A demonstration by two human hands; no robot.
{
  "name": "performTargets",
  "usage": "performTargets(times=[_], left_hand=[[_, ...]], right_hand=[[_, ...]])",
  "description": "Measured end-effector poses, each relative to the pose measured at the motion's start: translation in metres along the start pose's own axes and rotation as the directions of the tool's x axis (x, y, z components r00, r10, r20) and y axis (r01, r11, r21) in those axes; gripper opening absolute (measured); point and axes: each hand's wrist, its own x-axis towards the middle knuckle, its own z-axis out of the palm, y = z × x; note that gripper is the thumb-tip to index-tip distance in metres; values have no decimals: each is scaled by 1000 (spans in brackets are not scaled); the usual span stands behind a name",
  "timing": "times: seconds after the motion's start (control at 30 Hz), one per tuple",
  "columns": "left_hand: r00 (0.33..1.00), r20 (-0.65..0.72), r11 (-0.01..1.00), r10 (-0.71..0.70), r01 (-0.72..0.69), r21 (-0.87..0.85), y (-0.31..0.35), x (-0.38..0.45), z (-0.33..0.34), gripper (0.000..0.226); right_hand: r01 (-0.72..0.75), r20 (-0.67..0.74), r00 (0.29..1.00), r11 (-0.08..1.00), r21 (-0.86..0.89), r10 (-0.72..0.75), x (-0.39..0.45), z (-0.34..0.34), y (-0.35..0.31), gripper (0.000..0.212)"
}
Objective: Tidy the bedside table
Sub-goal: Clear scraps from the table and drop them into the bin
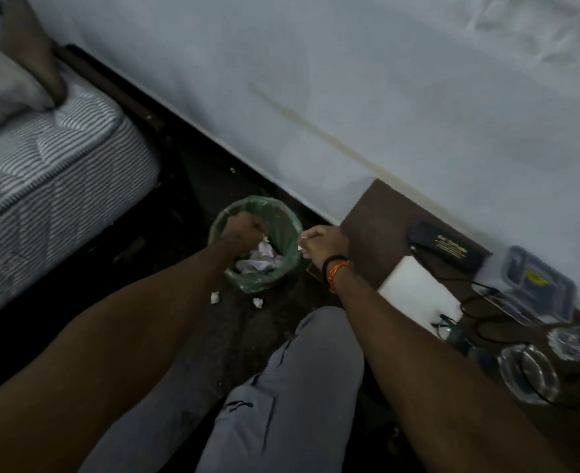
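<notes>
Nearest the camera, a knee in grey trousers (281, 397) points toward the floor between bed and table, which suggests the person crouches or sits to reach low; on the dark floor just short of the bin lie two small white crumpled paper scraps (215, 297), apparently missed throws still to be picked up.

Beyond them stands the small round bin lined with a green plastic bag (283, 230), holding crumpled white and pinkish paper; the left hand (242, 230) is curled over its opening with a bit of white scrap at the fingertips, placed there, I judge, so the litter drops straight in; the right hand (324, 245), wearing black and orange wristbands, is closed in a fist just beside the bin's right rim, pinching small white bits, likely waiting its turn.

The dark brown wooden bedside table (380, 220) stands against the white wall, right of the bin; its far corner is bare, while toward its near edge sit a black case with gold lettering (445, 249), a white pad (418, 291), a clear plastic container (537, 285), a black cable, spectacles and two glass ashtrays (527, 373); it looks cluttered, so the tidying is partway at best.
</notes>
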Motion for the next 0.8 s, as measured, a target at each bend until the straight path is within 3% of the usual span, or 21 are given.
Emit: performTargets(times=[0.13,0.27,0.37,0.57,0.7,0.8], left_hand=[[997,33,998,-65,66,-22,-41,22,8,13],[997,28,996,-78,79,-47,-61,39,13,17],[997,7,994,-78,78,-73,-65,49,11,21],[996,86,997,-23,29,-71,-86,54,7,49],[998,-38,990,-59,54,-127,-114,43,13,45],[991,-90,956,-102,73,-285,-140,34,26,31]], right_hand=[[5,61,998,994,-111,2,18,36,1,25],[56,69,997,979,-194,-43,31,64,-8,7],[77,53,996,966,-247,-66,40,81,-15,9],[83,32,997,937,-338,-77,36,106,-17,18],[187,214,970,916,-355,-115,18,140,-2,19],[293,388,913,860,-418,-123,2,169,15,29]])
